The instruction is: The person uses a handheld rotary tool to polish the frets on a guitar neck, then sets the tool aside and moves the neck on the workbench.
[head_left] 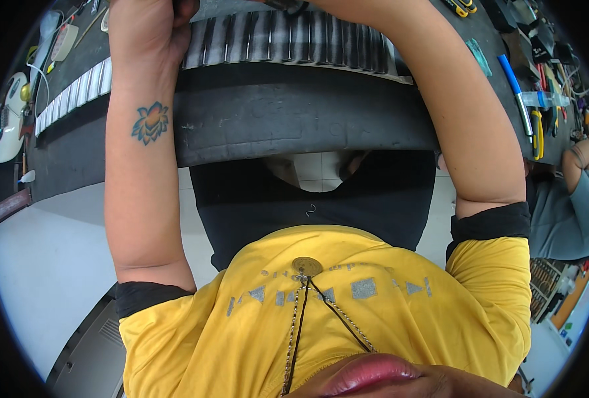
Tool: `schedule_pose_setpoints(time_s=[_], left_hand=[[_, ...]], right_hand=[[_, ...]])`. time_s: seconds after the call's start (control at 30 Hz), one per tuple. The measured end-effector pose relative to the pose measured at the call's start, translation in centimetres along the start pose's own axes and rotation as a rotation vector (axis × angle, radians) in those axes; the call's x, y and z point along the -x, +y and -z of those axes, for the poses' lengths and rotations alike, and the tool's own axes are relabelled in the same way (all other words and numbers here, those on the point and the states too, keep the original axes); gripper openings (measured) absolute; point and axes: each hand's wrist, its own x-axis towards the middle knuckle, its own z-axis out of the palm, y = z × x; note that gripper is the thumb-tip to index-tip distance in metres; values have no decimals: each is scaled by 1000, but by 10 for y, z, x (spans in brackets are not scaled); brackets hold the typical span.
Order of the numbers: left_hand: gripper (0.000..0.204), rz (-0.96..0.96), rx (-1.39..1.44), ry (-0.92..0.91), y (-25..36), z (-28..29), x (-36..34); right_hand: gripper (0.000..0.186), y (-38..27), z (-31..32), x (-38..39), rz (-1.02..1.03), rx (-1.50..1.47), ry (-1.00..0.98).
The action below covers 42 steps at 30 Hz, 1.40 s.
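My left hand [175, 20] reaches the top edge beside a row of dark, ribbed metallic strips [288, 40]; its fingers are mostly cut off, so their grip is unclear. My right forearm [463, 126] runs up past the other end of the row, and the right hand is almost wholly beyond the top edge. A dark object [288, 6] shows at the top between the hands. A lighter silvery ribbed strip [72, 93] continues left of my left forearm. The row lies on a dark grey work surface [307, 116].
At the left are a white device [9, 119] and small tools. At the right lie a blue pen-like tool [513, 86], a yellow-handled tool [537, 132], cables and other tools. Another person's bare limb [579, 166] shows at the far right, beside grey fabric.
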Motion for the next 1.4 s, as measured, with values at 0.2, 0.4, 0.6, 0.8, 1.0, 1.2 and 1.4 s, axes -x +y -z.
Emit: schedule_pose_setpoints(time_s=[0.2, 0.4, 0.6, 0.8, 1.0, 1.2, 1.4], left_hand=[[25, -73, 103, -100, 4, -11, 17], [26, -196, 112, -179, -15, 18, -1], [37, -27, 5, -204, 5, 11, 20], [39, -178, 17, -349, -4, 14, 24], [32, 228, 1270, -636, -34, 14, 2], [21, -214, 7, -98, -7, -5, 8], [23, -35, 177, -55, -3, 3, -4]], right_hand=[[32, -10, 0, 6, -8, 96, 14], [36, -27, -11, 18, 47, 130, 47], [40, -33, -13, 26, 86, 187, 64], [41, -36, -7, 30, 113, 72, 42], [37, -38, -14, 26, 93, 241, 61], [36, -11, -4, 9, 6, 162, 50], [28, -7, 0, -3, -33, -11, 31]])
